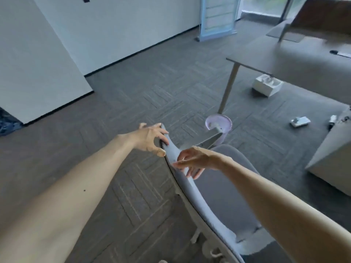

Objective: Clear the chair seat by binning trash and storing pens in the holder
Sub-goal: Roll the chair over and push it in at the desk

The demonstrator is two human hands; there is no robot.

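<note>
I look down on a chair from behind its curved pale blue backrest [191, 188]. My left hand [150, 139] grips the backrest's top edge, fingers over the rim and thumb on the back face. My right hand [193, 161] hovers at the inner side of the backrest with its fingers spread, holding nothing. The grey chair seat [228, 196] lies below my right forearm, and its visible part shows no pen or trash. A round lilac bin [218, 123] stands on the carpet just beyond the chair's armrest [207, 140]. No pen holder is in view.
A grey table [284, 59] with a slanted leg [228, 90] stands at the right. Under it is a white box [267, 85]. Small white items [300, 121] lie on the carpet. A pale cabinet [334, 164] is at the right edge, a white wall panel [38, 63] at the left.
</note>
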